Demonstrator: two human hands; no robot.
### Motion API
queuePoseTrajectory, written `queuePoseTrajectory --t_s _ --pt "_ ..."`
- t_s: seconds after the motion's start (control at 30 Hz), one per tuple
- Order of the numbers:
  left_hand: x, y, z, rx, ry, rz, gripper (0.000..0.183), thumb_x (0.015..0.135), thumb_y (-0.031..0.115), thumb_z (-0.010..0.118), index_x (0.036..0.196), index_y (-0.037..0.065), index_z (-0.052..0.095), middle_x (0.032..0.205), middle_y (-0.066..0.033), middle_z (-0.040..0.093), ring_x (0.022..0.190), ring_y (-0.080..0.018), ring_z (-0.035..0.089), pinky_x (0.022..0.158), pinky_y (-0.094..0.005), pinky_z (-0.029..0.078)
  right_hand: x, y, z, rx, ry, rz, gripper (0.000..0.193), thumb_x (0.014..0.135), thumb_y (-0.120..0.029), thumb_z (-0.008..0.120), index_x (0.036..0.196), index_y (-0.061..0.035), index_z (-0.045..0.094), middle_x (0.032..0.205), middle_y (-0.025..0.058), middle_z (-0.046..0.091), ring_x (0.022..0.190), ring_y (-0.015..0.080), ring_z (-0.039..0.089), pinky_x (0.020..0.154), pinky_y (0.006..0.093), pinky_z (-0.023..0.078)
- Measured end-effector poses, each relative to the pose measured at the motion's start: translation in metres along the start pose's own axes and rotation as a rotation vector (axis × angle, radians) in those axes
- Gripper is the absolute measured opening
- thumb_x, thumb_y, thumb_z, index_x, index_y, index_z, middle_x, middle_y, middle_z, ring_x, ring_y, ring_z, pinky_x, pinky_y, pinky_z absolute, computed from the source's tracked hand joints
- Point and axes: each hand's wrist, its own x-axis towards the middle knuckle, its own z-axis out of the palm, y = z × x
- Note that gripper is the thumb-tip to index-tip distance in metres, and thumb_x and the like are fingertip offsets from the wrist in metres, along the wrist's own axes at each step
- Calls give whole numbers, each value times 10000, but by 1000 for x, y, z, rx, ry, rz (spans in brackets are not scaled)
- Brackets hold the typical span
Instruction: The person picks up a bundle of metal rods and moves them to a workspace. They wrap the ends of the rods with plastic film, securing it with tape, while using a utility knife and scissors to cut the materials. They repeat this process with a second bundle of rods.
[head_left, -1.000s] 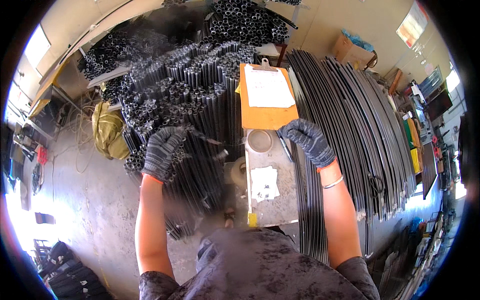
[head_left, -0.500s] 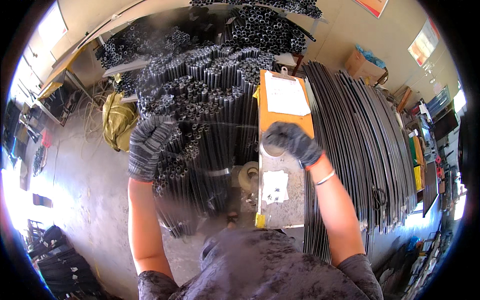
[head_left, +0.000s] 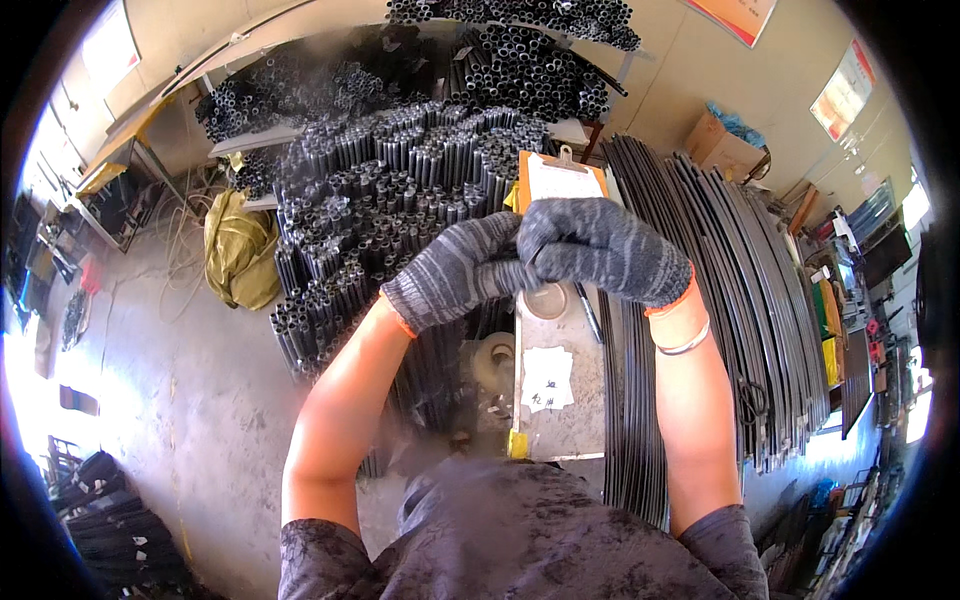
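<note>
My left hand and my right hand, in grey striped knit gloves with orange cuffs, meet above the narrow bench. The fingers of both are closed, their tips against each other; whatever they pinch is hidden. Just below them a round, pale, roll-like thing rests on the bench, partly covered by the gloves. A dark pen lies beside it. Behind my right hand is an orange clipboard with a white sheet. Nearer to me, white paper slips lie on the bench.
Upright dark metal tubes stand densely packed ahead and to the left. Long dark bars lean on the right. A tape roll sits left of the bench. An olive sack stands on the floor. More tubes fill the back shelf.
My left hand has moved right and my right hand slightly up, so that they now meet. Earlier they were wide apart, with a faint thin line between them. The pen has come into sight.
</note>
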Motion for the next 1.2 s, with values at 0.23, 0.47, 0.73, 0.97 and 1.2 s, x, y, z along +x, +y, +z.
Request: queuePoseTrajectory --t_s 0.23,0.47,0.73,0.97,1.2 --pt "6 -17 -3 -360 254 -3 156 883 181 621 906 27 629 755 0 608 672 -72 533 619 -230 460 -21 37 20 191 158 229 145 849 -106 649 977 -45 619 880 9 625 778 75 560 713 227 482" --pt "13 -16 6 -789 682 161 130 906 193 589 848 77 580 702 8 540 600 -81 463 561 -241 429 -12 72 75 659 207 261 321 857 -140 645 1158 -45 586 985 11 642 876 90 599 698 232 494" --pt "-50 -21 -65 -132 388 -155 181 831 48 641 1002 41 580 805 -18 589 752 -106 574 730 -259 522 -38 125 66 790 298 239 223 859 -257 643 896 -42 593 737 39 584 650 136 554 588 256 456" --pt "-126 -70 -128 -649 906 51 329 808 96 643 1122 37 562 954 -78 624 821 -178 605 787 -310 518 -72 147 53 694 331 364 169 890 -182 600 837 -22 581 677 48 569 615 148 552 568 277 463" --pt "-198 -107 -158 -285 1165 -156 188 836 59 603 1024 44 607 991 -106 627 888 -234 600 787 -309 504 -99 157 39 451 257 379 166 891 -160 596 799 -21 596 683 56 589 628 142 559 599 283 473"
